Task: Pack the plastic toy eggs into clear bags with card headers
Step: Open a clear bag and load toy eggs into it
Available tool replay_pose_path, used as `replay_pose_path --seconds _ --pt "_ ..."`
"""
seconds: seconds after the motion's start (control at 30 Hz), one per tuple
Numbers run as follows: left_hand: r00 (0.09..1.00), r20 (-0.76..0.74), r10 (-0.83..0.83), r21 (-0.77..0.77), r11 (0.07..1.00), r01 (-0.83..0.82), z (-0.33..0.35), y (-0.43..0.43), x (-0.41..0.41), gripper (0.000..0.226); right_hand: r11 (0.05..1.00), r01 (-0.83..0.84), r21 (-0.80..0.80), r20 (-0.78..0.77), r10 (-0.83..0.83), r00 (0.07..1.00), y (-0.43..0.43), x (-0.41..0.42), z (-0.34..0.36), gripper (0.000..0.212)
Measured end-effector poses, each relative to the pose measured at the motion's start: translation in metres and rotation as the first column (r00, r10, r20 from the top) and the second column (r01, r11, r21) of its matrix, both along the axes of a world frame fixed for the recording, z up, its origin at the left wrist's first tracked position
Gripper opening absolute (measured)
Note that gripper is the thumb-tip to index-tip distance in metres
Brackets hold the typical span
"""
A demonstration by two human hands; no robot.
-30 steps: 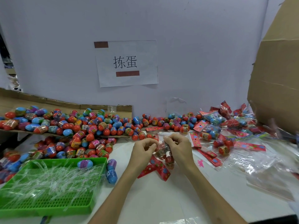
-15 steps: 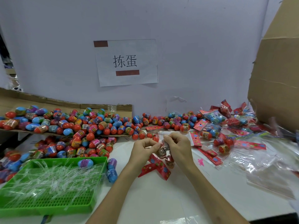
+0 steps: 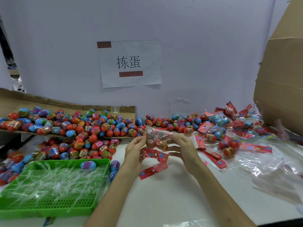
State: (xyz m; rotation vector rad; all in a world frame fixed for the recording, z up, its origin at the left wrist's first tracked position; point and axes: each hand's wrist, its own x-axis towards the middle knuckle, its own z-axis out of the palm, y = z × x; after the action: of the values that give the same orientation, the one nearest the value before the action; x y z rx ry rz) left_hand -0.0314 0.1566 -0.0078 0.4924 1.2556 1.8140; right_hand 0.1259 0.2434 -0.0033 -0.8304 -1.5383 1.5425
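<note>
While lifted between both hands just above the tabletop (image 3: 164,202), already loaded: clear bag (image 3: 155,138) with a few bagged eggs (image 3: 162,145) inside, blurred, number unreadable. Left hand (image 3: 134,146) pinching the bag's left edge between thumb and fingertips. Right hand (image 3: 185,148) cupping the right side, fingers curled round the film.

Probably mid-step: settling the eggs and gathering the open mouth, header not yet on. Next, most likely: flatten the mouth, reach for one of the card headers (image 3: 154,171) lying just beneath the hands, fold it over the top and fasten. Cannot tell what the fastening would be. Calls for a firm pinch, given thin slippery film and hard round shells apt to roll toward any gap.

Loose eggs (image 3: 91,126) heaped on cardboard at the left and along the wall: smooth plastic, red or blue, banded with printed wrap. Headers: flat red card strips, flower-printed. Finished packs (image 3: 218,118) piled at the far right, crinkly and glossy. Empty bags (image 3: 270,174) at the near right, limp and glinting. Green tray (image 3: 49,205) at the near left: rigid perforated plastic, strewn with clear film strips.
</note>
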Motion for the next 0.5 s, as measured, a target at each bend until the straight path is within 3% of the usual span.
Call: replay_pose_path --seconds 0.27,0.5 --pt "0.997 -0.072 0.013 0.000 1.000 -0.013 -0.0043 0.0031 0.0054 0.013 0.995 0.067 0.076 -0.093 -0.060 0.994 -0.0045 -0.0017 0.0023 0.039" --pt "0.992 0.103 -0.070 -0.002 0.997 0.071 -0.0063 0.0059 0.0050 0.014 0.984 0.129 0.120 -0.121 -0.114 0.986 -0.0019 -0.0010 -0.0015 0.038"
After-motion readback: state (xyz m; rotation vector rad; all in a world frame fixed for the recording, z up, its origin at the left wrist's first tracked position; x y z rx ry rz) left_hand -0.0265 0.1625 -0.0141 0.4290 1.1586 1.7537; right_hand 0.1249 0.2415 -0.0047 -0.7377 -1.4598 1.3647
